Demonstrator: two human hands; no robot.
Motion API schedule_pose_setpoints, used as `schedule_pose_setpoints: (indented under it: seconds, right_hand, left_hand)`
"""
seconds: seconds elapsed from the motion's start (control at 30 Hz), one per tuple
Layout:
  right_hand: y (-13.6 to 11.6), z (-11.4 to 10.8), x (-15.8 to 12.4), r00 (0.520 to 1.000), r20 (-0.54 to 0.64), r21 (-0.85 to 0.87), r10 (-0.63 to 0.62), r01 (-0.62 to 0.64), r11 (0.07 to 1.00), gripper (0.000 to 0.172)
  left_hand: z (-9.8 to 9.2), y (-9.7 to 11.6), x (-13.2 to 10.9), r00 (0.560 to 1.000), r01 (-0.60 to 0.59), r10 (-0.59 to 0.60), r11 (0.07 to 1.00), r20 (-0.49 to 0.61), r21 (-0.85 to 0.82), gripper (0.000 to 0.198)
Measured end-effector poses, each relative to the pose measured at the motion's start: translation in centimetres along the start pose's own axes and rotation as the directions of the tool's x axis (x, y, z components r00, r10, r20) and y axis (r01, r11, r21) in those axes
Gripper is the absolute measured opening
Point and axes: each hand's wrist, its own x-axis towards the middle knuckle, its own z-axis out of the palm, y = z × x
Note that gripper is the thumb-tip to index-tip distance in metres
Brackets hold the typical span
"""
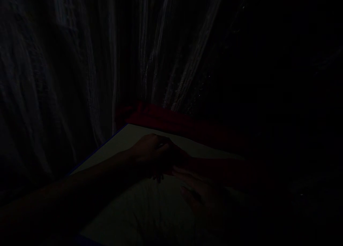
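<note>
The scene is very dim. The left hand reaches in from the lower left and sits curled over a pale sheet, its fingers bent down and inward; it may be pinching something, but the dark leaves that impossible to tell. The right hand comes in from the right, just beside the left and seemingly touching it. It looks open, with its fingers spread and lying flat on the sheet. The sheet fills the lower middle of the view, with faint creases in the part nearest the person, and it runs up to a corner beyond the hands. A blue edge runs along its left side. Red cloth lies bunched along its far side, and a pale, folded curtain hangs behind.
</note>
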Motion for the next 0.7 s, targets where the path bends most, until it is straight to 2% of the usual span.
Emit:
schedule_pose_setpoints:
  seconds: [0.07, 0.17, 0.27, 0.37, 0.57, 0.7]
  right_hand:
    - [-0.7, 1.6, 0.8, 0.997, 0.034, -0.111, 0.073, -0.069, 0.991, 0.057]
    - [-1.0, 1.9, 2.3, 0.973, 0.119, -0.224, 0.197, -0.167, 0.96, 0.066]
    - [-0.9, 1.4, 3.2, 0.956, 0.158, -0.225, 0.246, -0.208, 0.952, 0.069]
    - [-0.4, 1.3, 3.4, 0.954, 0.158, -0.199, 0.253, -0.22, 0.955, 0.071]
    - [0.7, 1.4, 3.1, 0.979, 0.143, -0.144, 0.146, -0.126, 0.982, 0.062]
    - [1.4, 1.3, 2.3, 0.964, 0.252, -0.104, 0.088, -0.063, 0.993, 0.065]
  left_hand:
    - [-0.4, 0.0, -0.3, 0.999, -0.04, 0.039, 0.996, 0.005, 0.08, 0.039]
    - [-1.0, -0.2, -0.7, 0.988, -0.154, 0.152, 0.978, 0.025, 0.139, 0.043]
    - [-1.5, -0.6, -0.8, 0.964, -0.263, 0.252, 0.948, 0.085, 0.18, 0.046]
    - [-2.0, -0.7, -0.8, 0.944, -0.329, 0.316, 0.926, 0.1, 0.186, 0.045]
    - [-3.2, -0.3, -0.8, 0.961, -0.274, 0.262, 0.944, 0.083, 0.184, 0.041]
    - [-3.8, -0.8, -0.3, 0.99, -0.143, 0.142, 0.976, 0.019, 0.164, 0.041]
